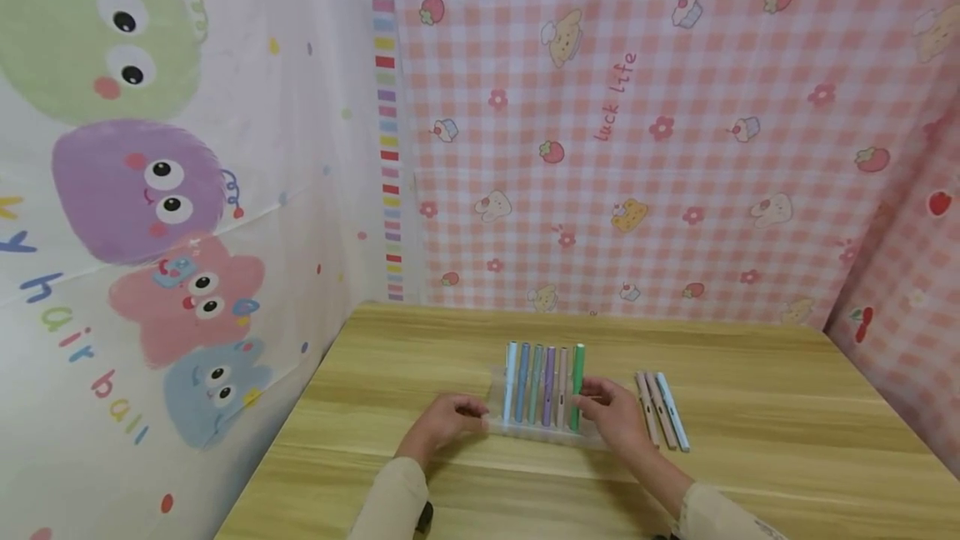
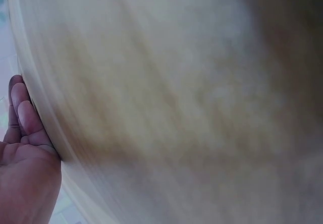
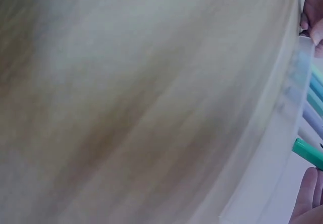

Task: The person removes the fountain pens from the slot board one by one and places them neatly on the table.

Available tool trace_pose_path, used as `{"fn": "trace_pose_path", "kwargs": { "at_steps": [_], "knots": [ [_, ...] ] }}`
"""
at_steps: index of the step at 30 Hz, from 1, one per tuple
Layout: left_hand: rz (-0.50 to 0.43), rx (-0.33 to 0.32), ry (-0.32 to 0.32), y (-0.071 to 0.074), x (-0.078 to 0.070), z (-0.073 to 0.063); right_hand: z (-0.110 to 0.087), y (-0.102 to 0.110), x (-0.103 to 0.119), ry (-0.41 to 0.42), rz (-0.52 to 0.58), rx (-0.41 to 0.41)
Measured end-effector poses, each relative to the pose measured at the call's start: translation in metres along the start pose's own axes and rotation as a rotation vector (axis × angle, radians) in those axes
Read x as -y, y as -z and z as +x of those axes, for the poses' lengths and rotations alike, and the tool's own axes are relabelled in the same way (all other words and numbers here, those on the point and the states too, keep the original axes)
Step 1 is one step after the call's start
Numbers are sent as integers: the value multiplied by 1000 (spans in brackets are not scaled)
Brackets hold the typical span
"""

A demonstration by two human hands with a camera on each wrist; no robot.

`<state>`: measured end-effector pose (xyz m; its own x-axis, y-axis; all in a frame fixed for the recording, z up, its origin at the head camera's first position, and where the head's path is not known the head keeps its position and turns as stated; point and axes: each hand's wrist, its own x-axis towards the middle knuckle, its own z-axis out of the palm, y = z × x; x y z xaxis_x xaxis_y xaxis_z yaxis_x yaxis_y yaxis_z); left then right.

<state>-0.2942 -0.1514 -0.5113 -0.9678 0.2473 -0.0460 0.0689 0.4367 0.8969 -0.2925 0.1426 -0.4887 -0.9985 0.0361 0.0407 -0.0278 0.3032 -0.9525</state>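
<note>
A clear plastic pen stand (image 1: 536, 433) sits on the wooden table, with several capped pens side by side in it: light blue (image 1: 512, 382), blue (image 1: 522, 383), grey-green (image 1: 536, 385), purple (image 1: 549, 387) and pinkish (image 1: 562, 387). At its right end, my right hand (image 1: 613, 417) pinches a green pen (image 1: 579, 365), which leans slightly beside the others. My left hand (image 1: 448, 423) holds the stand's left end between thumb and fingers. The right wrist view shows the stand's front edge (image 3: 262, 178) and the green pen's lower end (image 3: 307, 153).
To the right of my right hand lie two pinkish pens (image 1: 657, 411) and a light blue pen (image 1: 672, 412), close together on the table (image 1: 780, 423). A checked pink cloth (image 1: 660, 173) hangs behind, and a cartoon-printed white cloth (image 1: 300, 190) hangs at the left.
</note>
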Motion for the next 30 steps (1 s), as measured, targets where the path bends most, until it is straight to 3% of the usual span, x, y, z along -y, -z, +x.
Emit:
{"fn": "trace_pose_path", "kwargs": {
  "at_steps": [9, 19, 30],
  "knots": [
    [-12, 6, 16, 0, -1, 0, -1, 18, 16, 35, 66, -2],
    [-8, -5, 15, 0, -1, 1, 6, 52, 31, 34, 173, 35],
    [-19, 2, 19, -1, -1, -1, 24, 99, 32, -50, 161, 65]
  ]
}}
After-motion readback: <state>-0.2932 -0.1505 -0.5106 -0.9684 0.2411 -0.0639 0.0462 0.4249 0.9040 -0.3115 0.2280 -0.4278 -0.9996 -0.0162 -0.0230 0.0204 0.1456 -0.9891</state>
